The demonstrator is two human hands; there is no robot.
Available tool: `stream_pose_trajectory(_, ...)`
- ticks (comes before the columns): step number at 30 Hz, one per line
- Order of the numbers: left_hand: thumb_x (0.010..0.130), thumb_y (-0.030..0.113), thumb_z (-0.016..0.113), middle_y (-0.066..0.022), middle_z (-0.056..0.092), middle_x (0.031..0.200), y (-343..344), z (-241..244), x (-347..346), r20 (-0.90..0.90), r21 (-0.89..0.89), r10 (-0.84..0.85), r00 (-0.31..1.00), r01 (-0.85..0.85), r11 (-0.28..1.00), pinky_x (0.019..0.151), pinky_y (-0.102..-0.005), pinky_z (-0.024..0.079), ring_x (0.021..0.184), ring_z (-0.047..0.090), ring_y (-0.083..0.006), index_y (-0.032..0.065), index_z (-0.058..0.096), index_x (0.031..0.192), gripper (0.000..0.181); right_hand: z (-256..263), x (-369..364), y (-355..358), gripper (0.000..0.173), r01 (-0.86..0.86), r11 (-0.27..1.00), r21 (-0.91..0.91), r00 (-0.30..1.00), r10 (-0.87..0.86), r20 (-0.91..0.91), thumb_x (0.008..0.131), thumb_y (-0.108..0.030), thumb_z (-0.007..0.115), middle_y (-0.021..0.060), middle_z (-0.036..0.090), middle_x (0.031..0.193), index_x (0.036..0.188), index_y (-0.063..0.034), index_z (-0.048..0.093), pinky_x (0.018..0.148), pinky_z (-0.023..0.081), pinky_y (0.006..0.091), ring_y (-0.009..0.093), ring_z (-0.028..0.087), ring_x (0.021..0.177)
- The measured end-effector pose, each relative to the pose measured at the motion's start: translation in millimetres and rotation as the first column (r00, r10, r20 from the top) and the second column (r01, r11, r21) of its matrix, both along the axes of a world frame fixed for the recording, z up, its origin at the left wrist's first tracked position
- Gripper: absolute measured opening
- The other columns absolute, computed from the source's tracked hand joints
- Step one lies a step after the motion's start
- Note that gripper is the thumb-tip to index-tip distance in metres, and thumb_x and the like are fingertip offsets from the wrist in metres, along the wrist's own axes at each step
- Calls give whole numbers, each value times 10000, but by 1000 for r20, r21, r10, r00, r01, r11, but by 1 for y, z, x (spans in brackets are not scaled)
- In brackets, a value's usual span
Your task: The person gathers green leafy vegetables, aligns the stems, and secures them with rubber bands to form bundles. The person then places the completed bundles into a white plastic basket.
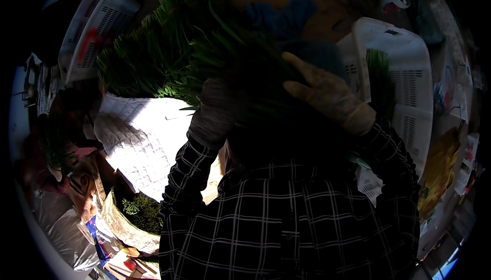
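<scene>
Bundles of long green leaves (153, 50), bound with thin reddish ties, lie fanned out in a pile before me. My left hand (216, 107), in a dark knitted glove, rests at the near side of the leaves; its fingers are lost in shadow. To the right, my right hand (326, 92) wears a pale stained glove. Its thumb and a finger are spread apart against the dark leaves, and whether it grips any of them is too dark to see. A quilted white cloth (142, 126) lies below the pile at the left.
At the right stands a white plastic crate (412, 84) with green leaves (378, 65) inside. Another white crate (111, 15) is at the upper left. Someone in dark red sleeves (57, 182) is at the far left, near a sack (130, 230) of dark green plants. Yellow material (439, 176) lies far right.
</scene>
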State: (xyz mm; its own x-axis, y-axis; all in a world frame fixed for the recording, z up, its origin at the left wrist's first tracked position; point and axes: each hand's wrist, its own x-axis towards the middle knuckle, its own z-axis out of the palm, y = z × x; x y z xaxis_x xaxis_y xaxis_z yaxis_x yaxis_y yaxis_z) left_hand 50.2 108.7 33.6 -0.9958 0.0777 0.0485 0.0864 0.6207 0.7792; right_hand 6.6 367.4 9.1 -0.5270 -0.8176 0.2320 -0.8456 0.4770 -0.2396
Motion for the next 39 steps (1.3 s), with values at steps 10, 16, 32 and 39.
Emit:
stream_pose_trajectory(10,930,347,636,-174,665,1119,-4,7,12,-85,-345,-30,996,-1,939,819,-454,558,946,683,-340,112,677,1192,354,23,8,-15,605,277,957,-89,793,-175,584,975,-260,642,176,540,1422,1495,-68,397,1068,461,340,274,560,1277)
stream_pose_trajectory(16,896,309,682,-171,667,1114,-14,-22,-12,-199,-176,-171,965,136,975,849,-452,553,983,675,-342,109,711,1128,308,-23,1,6,536,-8,995,-99,996,-1,-88,1025,-211,546,118,501,1472,1523,-189,348,858,586,220,88,655,1002)
stream_pose_trajectory(32,812,106,805,-109,705,1057,-8,1,-25,155,117,-170,973,153,981,855,-342,569,974,689,-208,20,711,1064,283,0,7,-8,622,121,990,67,986,-113,-120,979,-257,618,123,607,1214,1493,-69,324,775,560,246,157,652,983)
stream_pose_trajectory(39,803,129,795,-95,709,1001,-1,6,-20,260,259,-73,963,4,966,823,-332,560,926,687,-206,40,719,1034,259,11,12,-10,637,150,981,121,983,-162,91,944,-262,678,151,651,1178,1478,-33,417,836,569,294,210,682,958)
